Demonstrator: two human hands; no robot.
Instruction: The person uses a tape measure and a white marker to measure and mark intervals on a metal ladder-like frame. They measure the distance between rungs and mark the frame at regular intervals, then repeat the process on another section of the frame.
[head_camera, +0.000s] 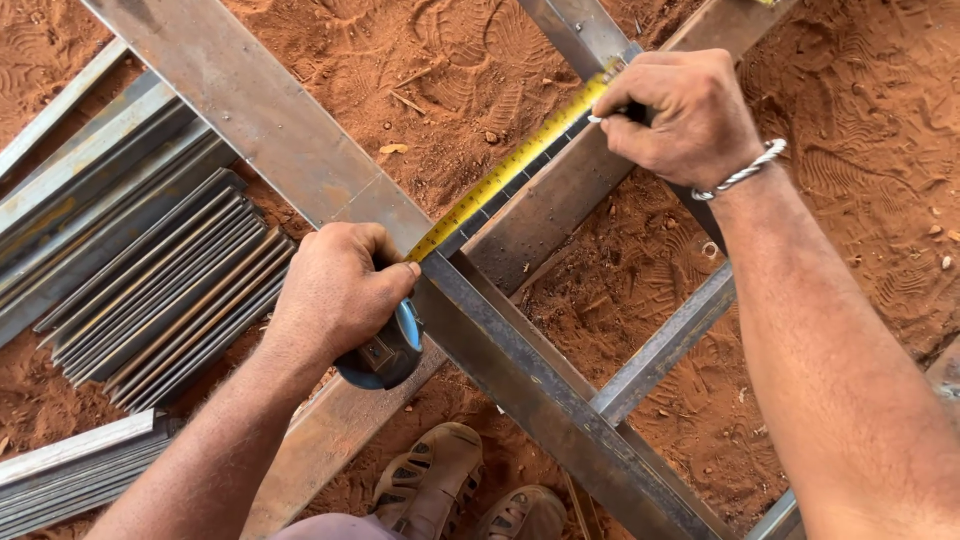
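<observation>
Left hand (335, 290) fingers grip tape measure case (385, 352); right hand (685, 115) fingers pinch yellow tape (510, 170) on steel bar (540, 205)

A stack of thin metal strips (170, 300) lies on the red sandy ground (450, 70) at the left, with more flat bars (70, 470) near the lower left corner. Two tan sandals (460, 490) show at the bottom edge. Shoe prints mark the sand.

Silver bracelet (742, 176), tan sandals (430, 478)
</observation>
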